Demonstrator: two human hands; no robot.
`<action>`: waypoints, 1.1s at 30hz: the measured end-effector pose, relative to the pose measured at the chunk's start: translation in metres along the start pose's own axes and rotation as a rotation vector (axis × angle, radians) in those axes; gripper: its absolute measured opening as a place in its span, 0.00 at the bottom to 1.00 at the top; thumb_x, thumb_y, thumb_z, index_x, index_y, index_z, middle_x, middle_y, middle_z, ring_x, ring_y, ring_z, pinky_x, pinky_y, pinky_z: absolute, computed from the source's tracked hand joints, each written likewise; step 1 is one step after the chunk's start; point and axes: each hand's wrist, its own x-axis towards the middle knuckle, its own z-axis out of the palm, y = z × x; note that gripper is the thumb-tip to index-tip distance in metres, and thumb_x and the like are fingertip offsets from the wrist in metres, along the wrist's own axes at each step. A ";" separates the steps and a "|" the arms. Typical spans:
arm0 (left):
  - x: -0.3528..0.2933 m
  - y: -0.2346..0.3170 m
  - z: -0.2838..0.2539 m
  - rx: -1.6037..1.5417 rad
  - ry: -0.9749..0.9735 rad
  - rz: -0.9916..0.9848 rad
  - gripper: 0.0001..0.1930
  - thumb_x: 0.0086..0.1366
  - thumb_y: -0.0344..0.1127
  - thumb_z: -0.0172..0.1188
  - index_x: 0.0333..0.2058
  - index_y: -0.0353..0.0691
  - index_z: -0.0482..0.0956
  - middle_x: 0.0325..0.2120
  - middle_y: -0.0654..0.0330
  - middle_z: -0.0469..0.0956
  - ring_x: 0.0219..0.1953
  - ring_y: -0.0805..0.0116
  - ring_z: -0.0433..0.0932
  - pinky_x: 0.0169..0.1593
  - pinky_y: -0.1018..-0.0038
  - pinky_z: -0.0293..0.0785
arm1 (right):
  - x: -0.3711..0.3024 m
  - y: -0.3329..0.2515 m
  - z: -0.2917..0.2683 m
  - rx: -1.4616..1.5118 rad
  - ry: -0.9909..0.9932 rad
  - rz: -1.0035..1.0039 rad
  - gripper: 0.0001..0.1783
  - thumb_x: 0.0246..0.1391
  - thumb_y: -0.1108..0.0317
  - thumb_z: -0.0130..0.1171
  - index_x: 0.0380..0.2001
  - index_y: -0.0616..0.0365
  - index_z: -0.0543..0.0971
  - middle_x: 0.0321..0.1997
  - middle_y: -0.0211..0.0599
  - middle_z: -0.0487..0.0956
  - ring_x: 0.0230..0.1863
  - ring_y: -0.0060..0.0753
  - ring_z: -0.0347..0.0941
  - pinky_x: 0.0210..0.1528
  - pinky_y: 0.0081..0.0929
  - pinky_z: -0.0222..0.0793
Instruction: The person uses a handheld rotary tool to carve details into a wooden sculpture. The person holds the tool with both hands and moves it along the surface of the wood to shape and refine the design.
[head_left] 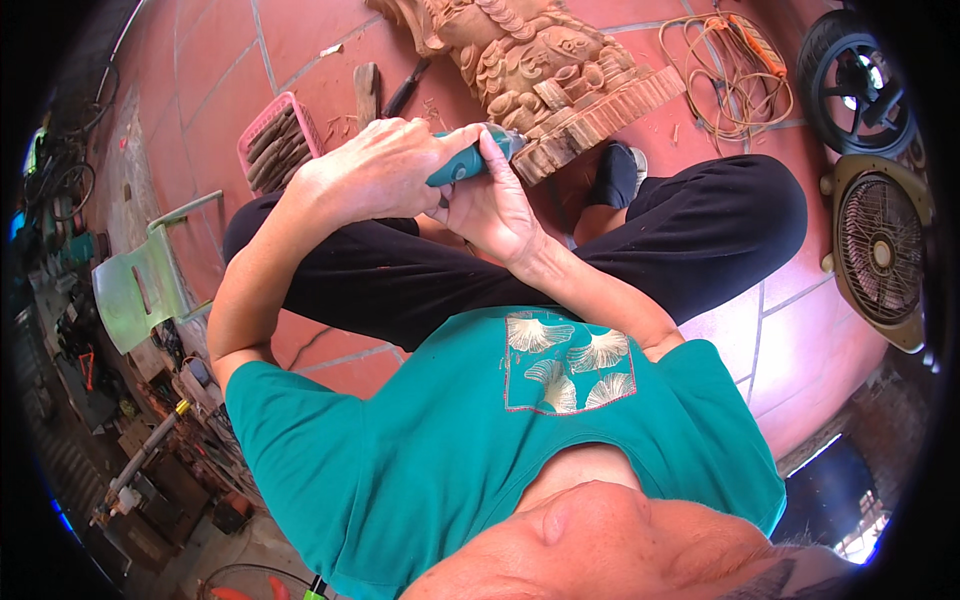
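Note:
I sit cross-legged on the floor before a carved wooden sculpture point(545, 60), whose ridged base edge lies nearest to me. My left hand point(375, 165) is wrapped over a teal handheld power tool point(462, 166), fingers closed around its body. From below and to the right, my right hand point(497, 215) supports the same tool, its thumb raised along the front end and its other fingers partly hidden. The tool's dark front end points at the near corner of the carving's base. Whether its tip touches the wood I cannot tell.
A pink basket point(297, 101) of brown, stick-like pieces stands left. Beside it lie a wooden piece point(367, 95) and a dark-handled tool point(405, 92). Right are a coiled cord point(712, 112), a wheel point(815, 85) and a fan point(880, 252). A green chair point(140, 290) stands far left.

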 end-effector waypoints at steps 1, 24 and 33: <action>-0.001 -0.001 0.002 0.006 0.020 0.015 0.48 0.52 0.41 0.75 0.71 0.48 0.61 0.40 0.44 0.79 0.45 0.43 0.79 0.50 0.54 0.74 | 0.000 0.000 -0.001 0.001 -0.003 0.006 0.28 0.67 0.40 0.54 0.61 0.45 0.71 0.65 0.34 0.73 0.65 0.39 0.69 0.68 0.51 0.63; -0.010 -0.005 0.006 -0.084 -0.070 -0.038 0.45 0.56 0.43 0.73 0.70 0.50 0.60 0.38 0.45 0.79 0.42 0.45 0.79 0.48 0.54 0.73 | -0.001 0.011 -0.001 -0.023 0.024 0.054 0.27 0.64 0.40 0.60 0.58 0.42 0.72 0.57 0.28 0.77 0.52 0.28 0.72 0.54 0.36 0.69; -0.013 -0.013 0.019 -0.090 -0.014 -0.008 0.43 0.56 0.42 0.72 0.69 0.50 0.60 0.38 0.46 0.79 0.43 0.44 0.79 0.46 0.52 0.74 | -0.001 0.013 -0.008 0.032 -0.005 0.096 0.26 0.64 0.43 0.61 0.58 0.43 0.73 0.59 0.28 0.76 0.60 0.31 0.72 0.60 0.40 0.69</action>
